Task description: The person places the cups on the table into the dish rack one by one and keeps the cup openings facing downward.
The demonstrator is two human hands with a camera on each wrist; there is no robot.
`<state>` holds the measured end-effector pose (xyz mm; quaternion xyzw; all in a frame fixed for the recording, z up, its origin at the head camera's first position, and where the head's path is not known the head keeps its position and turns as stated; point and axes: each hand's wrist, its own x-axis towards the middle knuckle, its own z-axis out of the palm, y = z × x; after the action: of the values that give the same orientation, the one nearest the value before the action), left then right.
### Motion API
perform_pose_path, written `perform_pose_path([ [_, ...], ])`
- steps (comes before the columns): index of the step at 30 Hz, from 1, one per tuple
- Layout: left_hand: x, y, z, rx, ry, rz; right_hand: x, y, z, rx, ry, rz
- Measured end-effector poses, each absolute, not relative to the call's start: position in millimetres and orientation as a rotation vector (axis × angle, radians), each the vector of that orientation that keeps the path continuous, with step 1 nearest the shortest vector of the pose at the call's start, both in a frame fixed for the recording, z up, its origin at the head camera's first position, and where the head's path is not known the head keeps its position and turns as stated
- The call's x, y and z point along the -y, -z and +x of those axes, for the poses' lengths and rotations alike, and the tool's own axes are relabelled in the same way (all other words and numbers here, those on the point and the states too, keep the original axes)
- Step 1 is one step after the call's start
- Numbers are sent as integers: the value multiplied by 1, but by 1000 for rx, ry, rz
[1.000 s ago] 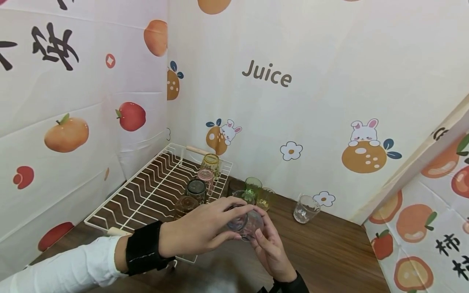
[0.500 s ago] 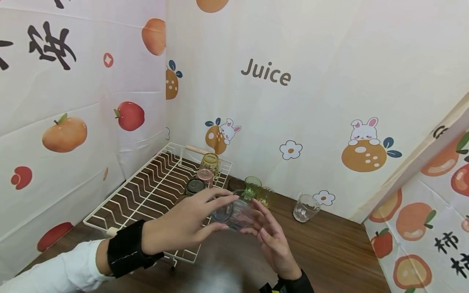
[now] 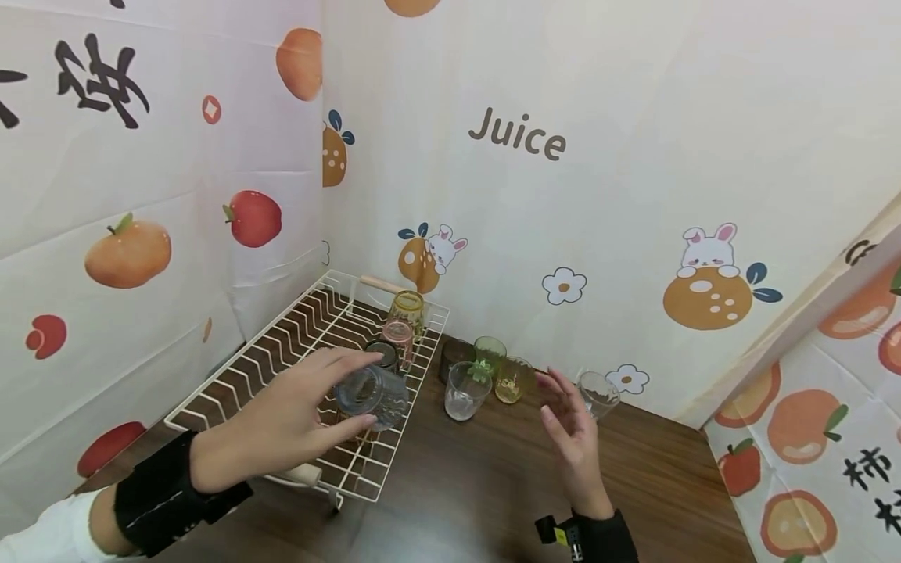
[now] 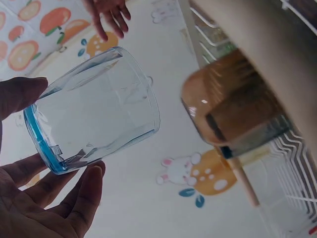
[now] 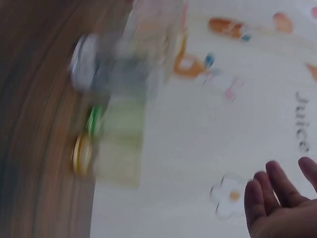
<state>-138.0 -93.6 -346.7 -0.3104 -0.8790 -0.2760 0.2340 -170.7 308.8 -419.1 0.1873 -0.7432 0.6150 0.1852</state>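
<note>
My left hand (image 3: pixel 281 422) grips a clear, faintly blue glass (image 3: pixel 376 397) over the right side of the white wire rack (image 3: pixel 414 400). Thumb and fingers pinch it around its blue-tinted base in the left wrist view, and its mouth points away from the palm. Upside-down glasses stand in a row on the rack: yellow (image 3: pixel 408 309), pink (image 3: pixel 398 336) and dark (image 3: pixel 383 353). An amber glass (image 4: pixel 233 104) at that row's near end is mostly hidden in the head view. My right hand (image 3: pixel 573 446) holds nothing, its fingers loosely bent above the table.
On the table right of the rack stand a clear glass (image 3: pixel 464 395), a dark glass (image 3: pixel 450 358), a green glass (image 3: pixel 490 356) and a yellow glass (image 3: pixel 514 383). Another clear glass (image 3: pixel 600 392) is partly behind my right hand. Printed cloth walls (image 3: pixel 619 156) enclose the table.
Both hands were on the bluish glass. The right hand has let go and moved right. The left hand has carried the glass left, over the rack.
</note>
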Motion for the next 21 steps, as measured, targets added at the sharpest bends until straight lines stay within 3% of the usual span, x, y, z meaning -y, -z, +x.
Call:
perform_pose_path([
  [6,113,355,-136,2416,756,-798,-345,427,-200,2350,-1274,107],
  [13,121,362,-135,2428,726,-806,-383,441,-237,2488,-875,24],
  [21,123,374,-133,2526,736,-844,-402,449,-257,2712,-653,-134],
])
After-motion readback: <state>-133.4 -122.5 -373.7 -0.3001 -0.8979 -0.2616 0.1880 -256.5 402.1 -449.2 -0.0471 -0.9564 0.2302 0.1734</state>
